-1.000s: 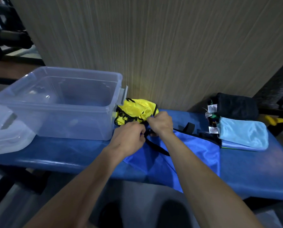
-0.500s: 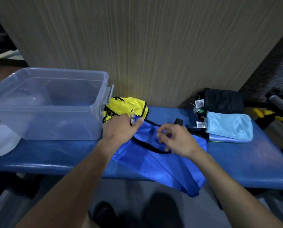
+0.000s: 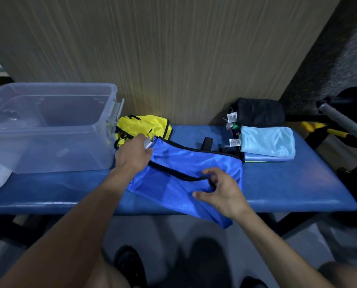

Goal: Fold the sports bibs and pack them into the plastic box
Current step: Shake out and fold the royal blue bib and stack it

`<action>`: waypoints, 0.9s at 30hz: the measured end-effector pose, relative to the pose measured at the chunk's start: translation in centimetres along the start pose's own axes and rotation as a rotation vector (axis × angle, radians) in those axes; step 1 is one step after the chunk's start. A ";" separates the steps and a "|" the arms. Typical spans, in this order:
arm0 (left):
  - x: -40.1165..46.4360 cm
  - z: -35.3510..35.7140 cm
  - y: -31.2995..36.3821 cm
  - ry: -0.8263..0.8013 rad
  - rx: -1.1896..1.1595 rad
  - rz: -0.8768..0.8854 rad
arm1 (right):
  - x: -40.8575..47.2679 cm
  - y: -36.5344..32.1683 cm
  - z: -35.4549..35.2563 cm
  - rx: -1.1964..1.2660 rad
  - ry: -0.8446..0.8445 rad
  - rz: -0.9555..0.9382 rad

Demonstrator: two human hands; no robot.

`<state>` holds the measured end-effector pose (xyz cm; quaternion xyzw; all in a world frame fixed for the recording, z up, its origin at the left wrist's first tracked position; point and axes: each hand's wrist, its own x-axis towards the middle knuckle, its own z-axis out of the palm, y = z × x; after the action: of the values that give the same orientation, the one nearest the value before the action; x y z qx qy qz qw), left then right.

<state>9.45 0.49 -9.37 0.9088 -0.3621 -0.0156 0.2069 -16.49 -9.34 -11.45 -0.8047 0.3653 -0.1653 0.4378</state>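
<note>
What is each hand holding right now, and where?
Left hand grips the blue bib at its top-left corner; right hand pinches its black-trimmed edge.

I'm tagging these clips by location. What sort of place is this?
Probably a gym: a padded blue bench serves as the work surface, sports bibs lie on it, and a bar with a foam grip stands at right.

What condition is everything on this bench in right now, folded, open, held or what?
Plastic box: open, no bibs inside.
Blue bib: spread out, unfolded, overhanging the bench edge.
Yellow bib: crumpled beside the box.
Light blue bib: folded, stacked.
Left hand: pinching the blue bib's corner.
Right hand: pinching its black trim.
</note>
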 end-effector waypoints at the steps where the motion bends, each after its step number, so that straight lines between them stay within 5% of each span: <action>1: 0.1 0.1 -0.2 0.004 -0.017 -0.010 | -0.5 -0.1 0.5 0.056 0.025 -0.050; 7: 0.1 0.6 -0.2 0.035 -0.049 -0.040 | -5.0 0.9 3.9 -0.013 -0.174 -0.394; 13: 0.0 0.6 -0.1 0.042 -0.037 -0.017 | -4.1 2.5 0.8 -0.203 0.065 -0.466; 18: 0.0 0.3 0.1 0.117 -0.165 0.029 | -4.3 4.9 -2.0 -0.307 0.429 -0.166; 24: -0.5 0.3 0.2 0.083 -0.013 0.061 | -5.3 5.9 -1.6 -0.264 0.426 0.024; 27: -1.5 -0.2 2.0 0.217 0.105 0.248 | -6.0 5.9 -1.1 -0.270 0.430 0.124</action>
<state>7.06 0.26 -8.64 0.8630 -0.4474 0.1271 0.1974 -23.78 -7.68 -15.38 -0.7782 0.5174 -0.2550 0.2483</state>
